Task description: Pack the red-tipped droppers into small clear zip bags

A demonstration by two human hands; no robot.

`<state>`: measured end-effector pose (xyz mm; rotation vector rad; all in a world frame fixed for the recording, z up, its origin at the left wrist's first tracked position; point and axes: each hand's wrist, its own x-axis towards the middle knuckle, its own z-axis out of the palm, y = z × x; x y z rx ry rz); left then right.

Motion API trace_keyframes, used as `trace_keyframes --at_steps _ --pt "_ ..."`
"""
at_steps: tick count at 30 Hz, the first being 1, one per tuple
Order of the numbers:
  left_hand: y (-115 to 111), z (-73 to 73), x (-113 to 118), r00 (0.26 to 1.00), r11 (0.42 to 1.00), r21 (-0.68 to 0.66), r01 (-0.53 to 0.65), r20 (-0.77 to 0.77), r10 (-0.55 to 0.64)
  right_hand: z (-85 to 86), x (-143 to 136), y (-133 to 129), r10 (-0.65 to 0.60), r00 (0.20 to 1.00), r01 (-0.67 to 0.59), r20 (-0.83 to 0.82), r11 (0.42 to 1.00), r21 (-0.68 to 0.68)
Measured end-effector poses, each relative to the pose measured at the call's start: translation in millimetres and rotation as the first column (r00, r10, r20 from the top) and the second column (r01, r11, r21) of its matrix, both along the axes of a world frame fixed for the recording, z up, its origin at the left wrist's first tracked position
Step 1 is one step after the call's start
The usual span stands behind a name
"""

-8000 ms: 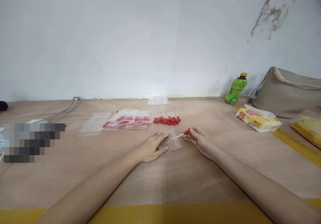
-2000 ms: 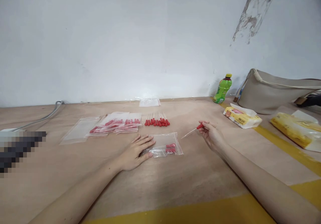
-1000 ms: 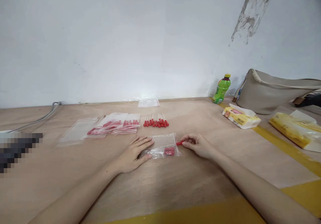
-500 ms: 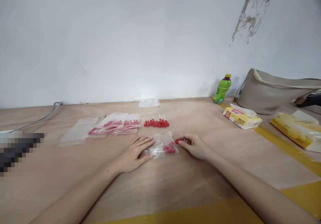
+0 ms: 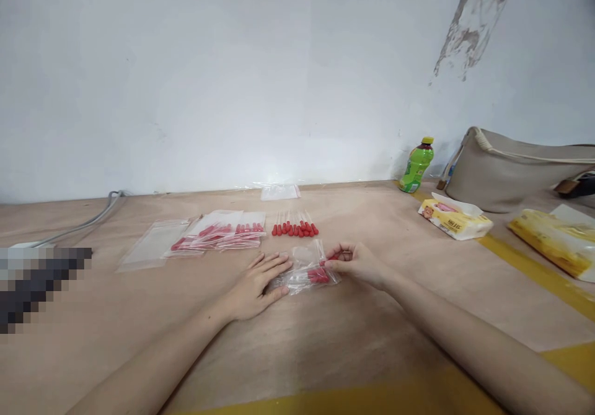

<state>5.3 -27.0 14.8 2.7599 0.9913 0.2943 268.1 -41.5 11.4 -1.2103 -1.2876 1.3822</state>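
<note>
My left hand (image 5: 260, 283) lies flat with spread fingers, its fingertips on the left edge of a clear plastic bag (image 5: 297, 279). Several red-tipped droppers (image 5: 318, 274) lie inside that bag. My right hand (image 5: 360, 265) is at the bag's right edge, thumb and fingers pinched on a red-tipped dropper (image 5: 331, 260). Behind the bag, several loose red-tipped droppers (image 5: 295, 229) lie side by side, red ends toward me. To the left is an overlapping pile of filled bags (image 5: 223, 232), with flat clear bags (image 5: 151, 244) beside it.
Against the wall lies another flat bag (image 5: 280, 192). At the right stand a green bottle (image 5: 417, 166), a yellow tissue pack (image 5: 453, 218), a second tissue pack (image 5: 553, 238) and a grey handbag (image 5: 502, 170). A grey cable (image 5: 88, 222) runs at the left.
The view has shifted slightly, so things appear a little further right. My right fingers have curled more closely around the red dropper at the bag's edge. My left hand stays on the bag.
</note>
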Motion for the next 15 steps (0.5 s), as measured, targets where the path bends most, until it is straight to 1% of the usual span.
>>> trace_keyframes --at_steps 3,4,6,9,12,14,15 --pt "0.0 -0.1 0.0 1.0 1.0 -0.002 0.005 0.007 -0.005 -0.5 0.6 1.3 -0.043 0.964 0.023 -0.264 0.997 -0.08" --pt "0.2 -0.3 0.0 1.0 1.0 -0.002 0.005 0.007 -0.005 -1.4 1.5 1.8 -0.054 0.946 0.017 -0.32 0.993 -0.119" --pt "0.4 -0.8 0.0 1.0 1.0 -0.002 0.003 0.001 -0.003 -3.5 3.7 2.5 -0.042 0.925 -0.031 -0.377 0.982 -0.184" --pt "0.3 -0.9 0.2 1.0 1.0 0.0 -0.001 -0.013 0.001 -4.9 6.4 2.3 0.068 0.929 -0.155 -0.364 0.964 -0.217" --pt "-0.3 0.1 0.7 1.0 1.0 -0.003 -0.001 -0.014 0.001 -4.1 6.5 1.5 0.197 0.933 -0.264 -0.3 0.943 -0.204" --pt "-0.5 0.7 0.7 1.0 1.0 -0.004 0.0 -0.005 0.0 -3.9 5.5 1.7 0.242 0.937 -0.292 -0.251 0.937 -0.19" --pt "-0.4 0.8 0.6 1.0 1.0 -0.003 0.002 0.001 -0.002 -4.3 5.1 2.3 0.242 0.943 -0.286 -0.228 0.94 -0.187"
